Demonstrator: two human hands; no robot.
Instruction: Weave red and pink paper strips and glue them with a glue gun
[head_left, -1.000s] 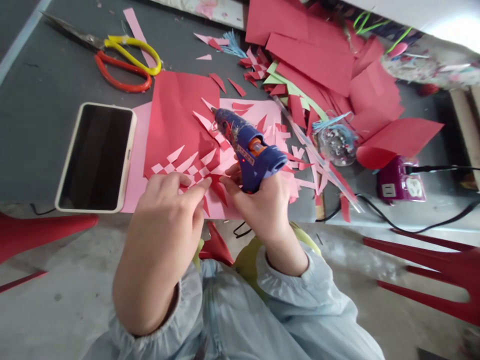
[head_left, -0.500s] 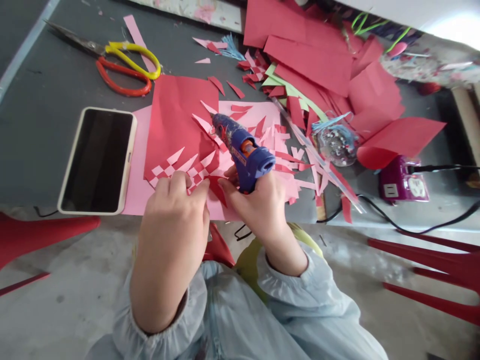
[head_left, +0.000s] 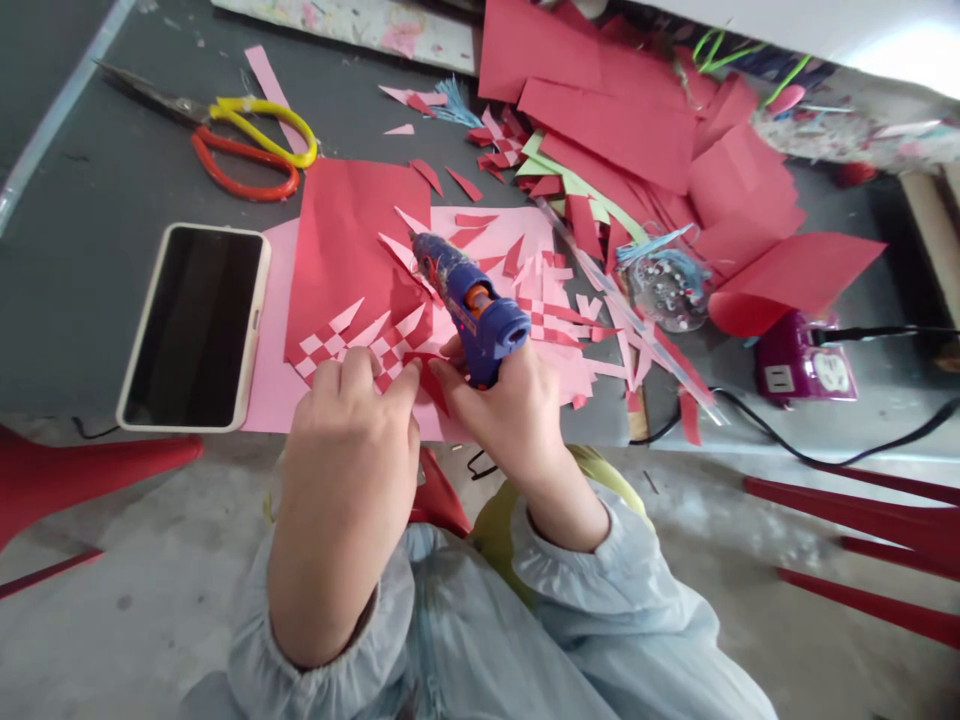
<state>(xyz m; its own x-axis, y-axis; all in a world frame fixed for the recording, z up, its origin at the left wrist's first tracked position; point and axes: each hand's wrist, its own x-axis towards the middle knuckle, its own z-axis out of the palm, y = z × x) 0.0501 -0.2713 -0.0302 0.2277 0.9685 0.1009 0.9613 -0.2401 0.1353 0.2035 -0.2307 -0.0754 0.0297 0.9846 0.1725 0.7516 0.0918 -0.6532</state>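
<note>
My right hand point(head_left: 506, 410) is wrapped around the handle of a blue hot glue gun point(head_left: 461, 285), its nozzle aimed toward the far left. The thumb of that hand also touches a red paper strip point(head_left: 429, 378). My left hand point(head_left: 349, 430) has its fingers bent down and closed on the near edge of a red-and-pink woven paper piece point(head_left: 319, 348), partly hidden under them. Beneath lie a red paper sheet point(head_left: 356, 220) and a larger pink sheet point(head_left: 264, 380). Beside the glue gun are loose pink and red woven scraps point(head_left: 551, 320).
Left of the paper lies a phone point(head_left: 195, 325), with scissors point(head_left: 251, 145) behind it. Stacked red paper point(head_left: 607, 135) fills the back right. Glue sticks point(head_left: 637, 315), a bead container point(head_left: 667, 285) and a purple power socket point(head_left: 802, 360) with a black cable are on the right.
The glue gun and my right hand have shifted slightly left. My left hand stays on the woven paper. The whole view has moved a little.
</note>
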